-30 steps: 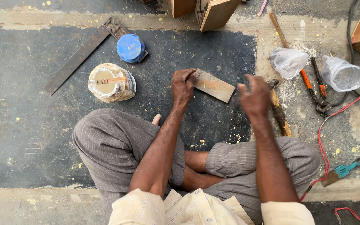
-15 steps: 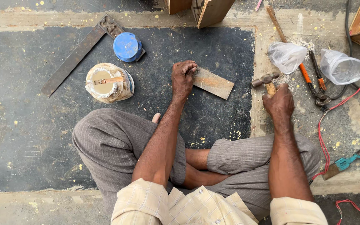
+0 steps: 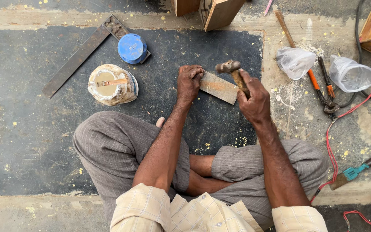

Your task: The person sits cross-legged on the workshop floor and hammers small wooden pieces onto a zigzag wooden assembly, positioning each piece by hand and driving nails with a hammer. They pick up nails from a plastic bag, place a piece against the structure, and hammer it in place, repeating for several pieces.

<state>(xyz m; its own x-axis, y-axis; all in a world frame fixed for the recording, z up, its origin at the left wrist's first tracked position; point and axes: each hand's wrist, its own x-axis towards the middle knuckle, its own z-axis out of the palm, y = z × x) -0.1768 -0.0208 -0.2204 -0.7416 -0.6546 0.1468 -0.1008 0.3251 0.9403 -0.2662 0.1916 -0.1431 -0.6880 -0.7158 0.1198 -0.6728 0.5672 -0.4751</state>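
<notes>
I sit cross-legged on a dark floor mat point(image 3: 31, 141). My left hand point(image 3: 189, 82) presses down on the left end of a small flat wooden piece point(image 3: 219, 87) lying on the mat. My right hand point(image 3: 253, 99) grips the wooden handle of a hammer point(image 3: 232, 71), whose metal head hovers just above the wooden piece, close to my left fingers.
A glue-smeared open tub point(image 3: 111, 85), a blue lid point(image 3: 132, 48) and a metal try square point(image 3: 80, 56) lie at left. Two plastic bags point(image 3: 297, 62), orange-handled pliers point(image 3: 323, 88), red cable point(image 3: 336, 133), a chisel point(image 3: 359, 169) and wooden blocks point(image 3: 220, 13) lie around the right and top.
My right hand reached right, picked up the hammer from the floor, and brought it over the wooden piece. My left hand stayed on the wood.
</notes>
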